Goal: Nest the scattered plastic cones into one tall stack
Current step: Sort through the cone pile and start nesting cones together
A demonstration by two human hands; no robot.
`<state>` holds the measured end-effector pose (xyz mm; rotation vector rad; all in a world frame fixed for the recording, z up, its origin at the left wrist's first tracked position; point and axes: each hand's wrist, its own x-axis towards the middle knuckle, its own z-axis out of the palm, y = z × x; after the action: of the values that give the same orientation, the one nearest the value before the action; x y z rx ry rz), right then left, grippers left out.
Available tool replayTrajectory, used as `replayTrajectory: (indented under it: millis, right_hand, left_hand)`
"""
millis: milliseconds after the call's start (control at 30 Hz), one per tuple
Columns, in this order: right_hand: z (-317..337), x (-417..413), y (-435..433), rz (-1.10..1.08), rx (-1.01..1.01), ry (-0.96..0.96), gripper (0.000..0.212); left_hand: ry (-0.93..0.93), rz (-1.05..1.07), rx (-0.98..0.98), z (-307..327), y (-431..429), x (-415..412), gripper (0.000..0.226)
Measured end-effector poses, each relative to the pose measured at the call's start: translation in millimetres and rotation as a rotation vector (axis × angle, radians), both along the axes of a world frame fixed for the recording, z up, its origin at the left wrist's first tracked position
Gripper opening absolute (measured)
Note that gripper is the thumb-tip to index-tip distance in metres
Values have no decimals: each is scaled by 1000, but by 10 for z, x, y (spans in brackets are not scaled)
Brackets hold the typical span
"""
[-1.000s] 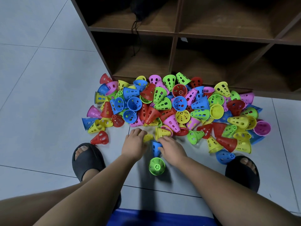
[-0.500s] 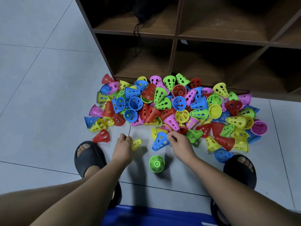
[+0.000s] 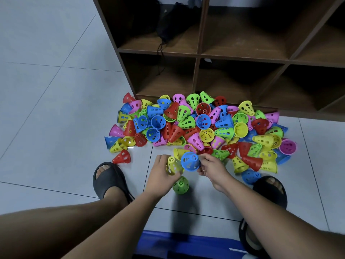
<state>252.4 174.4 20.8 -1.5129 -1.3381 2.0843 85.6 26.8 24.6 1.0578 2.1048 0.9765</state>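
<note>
Reaching in from the bottom corners of the frame, both forearms converge at lower centre, wrists bent slightly inward, hands raised off the floor. Left hand (image 3: 162, 170): fingers curled round a yellow cone (image 3: 173, 166), gripping its side; narrow end points up and right. Right hand (image 3: 211, 166): thumb and fingertips pinch a blue cone (image 3: 190, 161) at its rim; its perforated small end faces the camera. The two cones touch, blue overlapping the yellow's upper right side; cannot tell whether one is nested in the other.

Green cone (image 3: 180, 185) stands alone on the floor, just below the hands at centre, narrow end up, partly covered by the left hand.

Pile (image 3: 196, 128) of loose cones — red, blue, yellow, green, pink — spreads across mid-frame, most lying on their sides or tipped, a few with the open mouth up. Its far edge runs along the foot of a brown shelf (image 3: 197, 57) that fills the upper right. A single red cone (image 3: 122, 157) lies apart at the pile's lower left, near the left foot.

Black slippers: left slipper (image 3: 109, 181) at lower left of centre, right slipper (image 3: 268, 191) at lower right, its toe just beside a blue cone at the pile's near edge. Grey tiled floor (image 3: 56, 109) fills the left of the frame. A dark bag (image 3: 168, 25) sits in an upper shelf compartment, cord hanging down. Blue object at bottom centre, unidentifiable.
</note>
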Motion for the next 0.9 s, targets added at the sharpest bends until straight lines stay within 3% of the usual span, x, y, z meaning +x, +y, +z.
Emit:
replayTrajectory:
  millis: [100,300,667,900]
  right_hand:
    - [124,-21,-42,-36,-65,66,21]
    - [80,5,-154,138,-11,-4,24]
    - [-187,59,-318,341,169,-289,27]
    - [-379,41,-269,387,215,-378,21]
  left_hand:
    - [19,-88,-18,-7,-77,125,38]
    - [44,-187,-69,-203,-238,253,44]
    - [44,-200,-136,-465,-313,241,60]
    - [3,-186,-296,-591,-458,-32,71]
